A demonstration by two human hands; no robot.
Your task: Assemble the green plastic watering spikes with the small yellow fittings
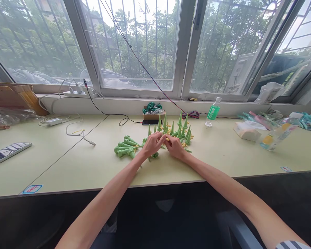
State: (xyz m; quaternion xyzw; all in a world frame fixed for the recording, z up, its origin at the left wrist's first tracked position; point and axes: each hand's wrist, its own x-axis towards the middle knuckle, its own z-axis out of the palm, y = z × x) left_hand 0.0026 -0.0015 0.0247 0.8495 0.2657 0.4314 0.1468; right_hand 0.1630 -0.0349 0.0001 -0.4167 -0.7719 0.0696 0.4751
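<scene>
My left hand (153, 144) and my right hand (175, 147) meet over the table, fingers closed. Between their fingertips shows a small yellow plastic piece (167, 139); my fingers hide the rest of it. Just behind stand several green plastic watering spikes (188, 136), points up, with yellow bits at their bases. More green spikes (122, 150) lie in a pile left of my left hand. A green ring-shaped end (155, 155) lies just below my hands.
Behind the spikes are a phone (152, 122) and a small box (161, 116) holding green material. A water bottle (212, 112), a tissue pack (247, 131) and a tilted bottle (281, 131) stand right. Cables (80, 133) lie left, on the table (75, 169).
</scene>
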